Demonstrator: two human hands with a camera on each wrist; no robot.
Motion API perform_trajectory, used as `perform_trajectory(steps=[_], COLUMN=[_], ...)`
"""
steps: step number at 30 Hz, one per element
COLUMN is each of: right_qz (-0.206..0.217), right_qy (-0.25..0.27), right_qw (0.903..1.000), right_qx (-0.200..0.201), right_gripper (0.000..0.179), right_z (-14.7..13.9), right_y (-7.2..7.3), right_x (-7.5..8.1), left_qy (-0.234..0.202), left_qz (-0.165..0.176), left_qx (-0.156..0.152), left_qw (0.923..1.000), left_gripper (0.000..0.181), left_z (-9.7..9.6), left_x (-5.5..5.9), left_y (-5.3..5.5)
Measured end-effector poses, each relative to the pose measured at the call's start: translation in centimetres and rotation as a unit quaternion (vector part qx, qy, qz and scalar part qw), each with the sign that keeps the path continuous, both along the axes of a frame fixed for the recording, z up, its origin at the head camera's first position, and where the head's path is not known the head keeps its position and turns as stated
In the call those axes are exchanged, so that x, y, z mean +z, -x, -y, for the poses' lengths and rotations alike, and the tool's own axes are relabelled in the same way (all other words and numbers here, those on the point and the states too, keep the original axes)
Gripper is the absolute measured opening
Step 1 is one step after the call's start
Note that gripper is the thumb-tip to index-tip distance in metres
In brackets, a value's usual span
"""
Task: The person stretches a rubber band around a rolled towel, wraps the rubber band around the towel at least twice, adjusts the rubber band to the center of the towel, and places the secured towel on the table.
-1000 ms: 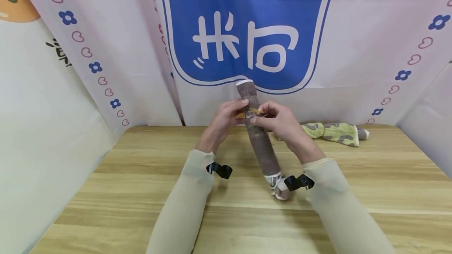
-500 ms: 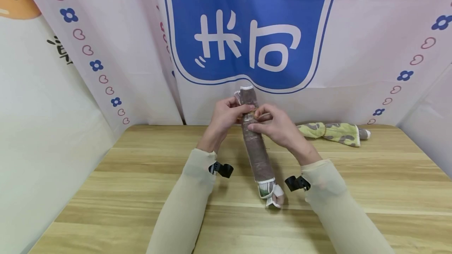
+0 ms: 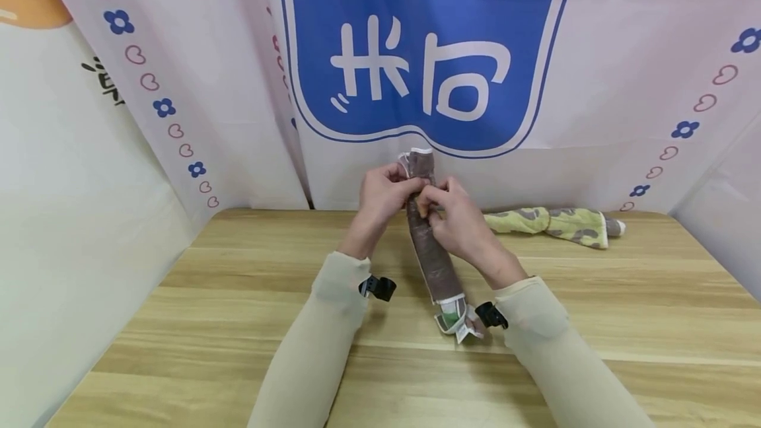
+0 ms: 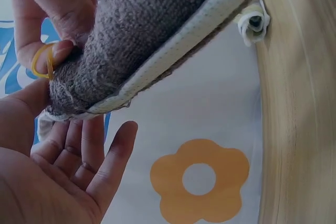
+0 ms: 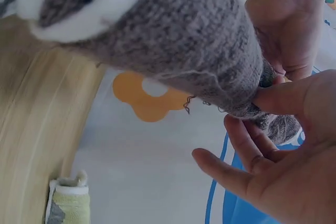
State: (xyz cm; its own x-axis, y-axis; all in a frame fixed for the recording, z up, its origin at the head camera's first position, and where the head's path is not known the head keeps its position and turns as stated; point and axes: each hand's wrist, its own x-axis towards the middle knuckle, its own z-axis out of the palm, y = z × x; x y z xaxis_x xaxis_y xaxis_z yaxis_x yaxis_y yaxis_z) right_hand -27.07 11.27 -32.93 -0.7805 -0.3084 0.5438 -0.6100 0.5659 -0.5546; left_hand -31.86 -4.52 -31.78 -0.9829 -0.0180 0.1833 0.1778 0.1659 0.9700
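A rolled grey-brown towel (image 3: 436,259) with white edging stands tilted between the hands in the head view, its loose lower end close over the table. My left hand (image 3: 382,193) grips the roll near its top, thumb across the front. Right against that thumb, my right hand (image 3: 460,220) has curled fingers at the same narrowed spot. A yellow rubber band (image 4: 50,62) loops over a right fingertip beside the roll in the left wrist view. In the right wrist view the right thumb (image 5: 283,97) presses the towel, and the band is hidden.
Behind the right hand, a rolled yellow-green towel (image 3: 577,224) with grey patches lies along the back of the wooden table (image 3: 238,322), cinched at its middle. A printed cloth backdrop (image 3: 368,117) hangs directly behind the table.
My right hand has moved left, closer to my left hand, and its fingers curl more. The roll's top has dropped slightly, and a white-edged flap now shows beside it.
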Motion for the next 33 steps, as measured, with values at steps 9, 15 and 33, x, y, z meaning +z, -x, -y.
perform_trajectory(steps=[9,15,33], right_qz=[0.103,0.153,0.14], right_qy=[-0.059,0.063,0.109], right_qw=[0.9884,0.9856,0.9831], right_qx=[-0.095,-0.034,0.044], right_gripper=[0.026,0.029,0.016], right_z=[0.0,-0.6,-1.8], right_y=[-0.6,-0.3,-0.1], right_x=[1.4,1.7,1.8], left_qy=[0.032,-0.072,-0.12], left_qz=[-0.068,-0.057,-0.001], left_qx=[0.061,-0.105,-0.152], left_qw=[0.9953,0.9903,0.981], left_gripper=[0.028,0.023,0.029], left_z=[-0.5,0.9,1.4], left_x=[0.0,-0.6,-0.7], left_y=[-0.3,0.2,1.0])
